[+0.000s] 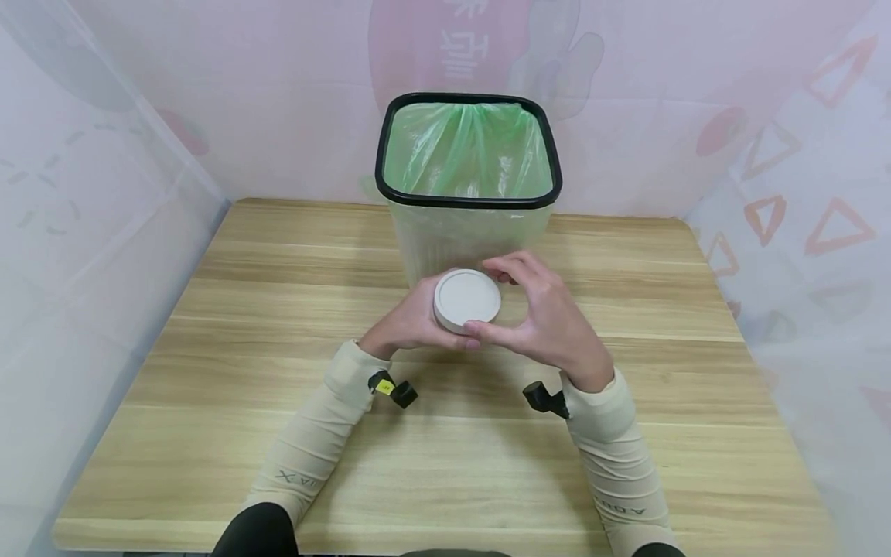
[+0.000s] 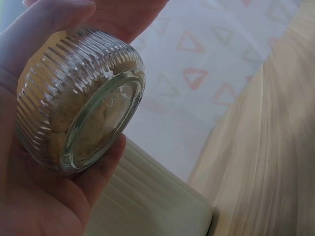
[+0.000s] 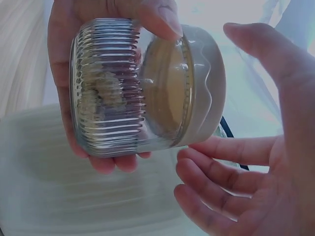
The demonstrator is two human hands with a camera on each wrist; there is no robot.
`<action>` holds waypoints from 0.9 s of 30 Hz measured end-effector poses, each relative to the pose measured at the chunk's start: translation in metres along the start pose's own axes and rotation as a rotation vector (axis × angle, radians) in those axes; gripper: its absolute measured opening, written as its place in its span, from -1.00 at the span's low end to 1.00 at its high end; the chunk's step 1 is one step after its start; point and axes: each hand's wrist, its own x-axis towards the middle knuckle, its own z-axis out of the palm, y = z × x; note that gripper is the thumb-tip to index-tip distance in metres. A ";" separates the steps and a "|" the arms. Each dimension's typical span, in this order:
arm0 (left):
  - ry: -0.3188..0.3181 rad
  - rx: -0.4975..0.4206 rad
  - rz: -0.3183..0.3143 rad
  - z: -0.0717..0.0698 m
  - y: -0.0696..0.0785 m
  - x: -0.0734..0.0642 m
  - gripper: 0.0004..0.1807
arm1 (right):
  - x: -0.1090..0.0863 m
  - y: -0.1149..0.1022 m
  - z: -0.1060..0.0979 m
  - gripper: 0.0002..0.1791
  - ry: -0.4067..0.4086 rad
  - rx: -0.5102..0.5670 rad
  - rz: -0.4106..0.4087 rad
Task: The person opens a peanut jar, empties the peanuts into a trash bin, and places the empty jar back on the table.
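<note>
My left hand (image 1: 418, 317) grips a ribbed clear glass jar (image 3: 110, 93), thumb on one side and fingers around the other. The jar has a cream-white screw lid (image 1: 468, 298) with a wavy line on its rim. Something light brown and clumpy shows inside the glass in the right wrist view. In the left wrist view the jar is tilted, its round base facing the camera. Around the lid my right hand (image 1: 546, 317) is spread, fingertips right at its edge and the thumb standing off it in the right wrist view.
Just beyond the hands stands a pale trash bin (image 1: 466, 232) with a black rim and a green plastic liner (image 1: 466, 147). It sits on a wood-grain table (image 1: 278, 309). Printed white curtains (image 1: 278, 100) hang behind and at both sides.
</note>
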 end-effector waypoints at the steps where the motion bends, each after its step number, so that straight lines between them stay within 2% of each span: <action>1: 0.002 0.000 0.000 0.000 0.000 0.000 -0.08 | 0.000 0.000 0.000 -0.16 0.006 -0.004 0.008; 11: -0.007 -0.012 0.000 -0.001 0.000 -0.001 -0.08 | 0.000 0.000 0.005 -0.19 -0.002 -0.039 0.035; 27: -0.009 0.009 0.005 -0.001 0.001 0.000 -0.05 | 0.001 0.004 -0.001 -0.22 -0.031 0.023 -0.046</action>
